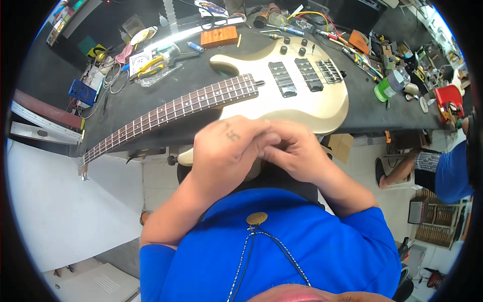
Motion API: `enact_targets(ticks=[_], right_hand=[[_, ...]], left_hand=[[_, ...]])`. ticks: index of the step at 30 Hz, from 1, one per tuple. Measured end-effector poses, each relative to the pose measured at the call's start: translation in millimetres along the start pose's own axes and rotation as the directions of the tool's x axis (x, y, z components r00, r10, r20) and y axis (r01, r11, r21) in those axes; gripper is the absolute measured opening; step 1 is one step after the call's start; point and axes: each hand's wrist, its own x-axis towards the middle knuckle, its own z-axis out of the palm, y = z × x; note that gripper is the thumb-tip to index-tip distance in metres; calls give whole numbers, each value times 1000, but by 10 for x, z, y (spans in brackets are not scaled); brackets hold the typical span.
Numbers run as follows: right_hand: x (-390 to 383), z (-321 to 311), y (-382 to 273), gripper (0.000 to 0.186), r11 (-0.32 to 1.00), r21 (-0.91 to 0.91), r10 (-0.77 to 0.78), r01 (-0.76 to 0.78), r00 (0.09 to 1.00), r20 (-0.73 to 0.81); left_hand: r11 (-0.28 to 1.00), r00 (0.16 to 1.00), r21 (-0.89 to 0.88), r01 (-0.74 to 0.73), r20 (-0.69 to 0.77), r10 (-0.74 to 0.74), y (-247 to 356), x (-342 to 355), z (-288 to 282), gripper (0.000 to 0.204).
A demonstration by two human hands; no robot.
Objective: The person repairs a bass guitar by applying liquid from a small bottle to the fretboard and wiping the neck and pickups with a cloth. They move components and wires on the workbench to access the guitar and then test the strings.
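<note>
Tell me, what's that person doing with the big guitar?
A person in a blue shirt sits at a dark workbench where a gold bass guitar lies flat. Nobody is touching it right now. The left hand and right hand are pressed together just in front of it, fingers pinched around something too small to see. Tools and a green tape roll clutter the bench.

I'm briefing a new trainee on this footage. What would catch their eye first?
A pale gold electric bass guitar lies flat across the dark workbench, its neck running toward the lower left. In front of it, the left hand and right hand are pressed together at the fingertips. Tools and a green tape roll clutter the bench's far edge.
</note>
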Motion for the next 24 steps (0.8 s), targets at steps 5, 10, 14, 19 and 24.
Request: enact_targets(ticks=[5, 10, 14, 19, 24], right_hand=[[399, -307, -43, 18, 983, -165, -107, 84, 985, -135], [889, -684, 6, 15, 969, -213, 76, -123, 974, -213], [1197, -868, 425, 17, 961, -260, 48, -90, 985, -165], [1275, -814, 671, 11, 945, -286, 149, -157, 988, -52], [1219, -770, 731, 19, 930, -333, 127, -155, 986, -107]], left_hand=[[997, 995, 27, -78, -61, 80, -242, 401, 60, 26], [873, 933, -350, 340, 12, -358, -336, 547, -59, 35], [917, 924, 283, 282, 178, -339, -715, 233, -140, 41], [771, 925, 605, 201, 143, -353, -605, -83, 67, 48], [695, 910, 680, 234, 99, -403, -530, -116, 207, 56]])
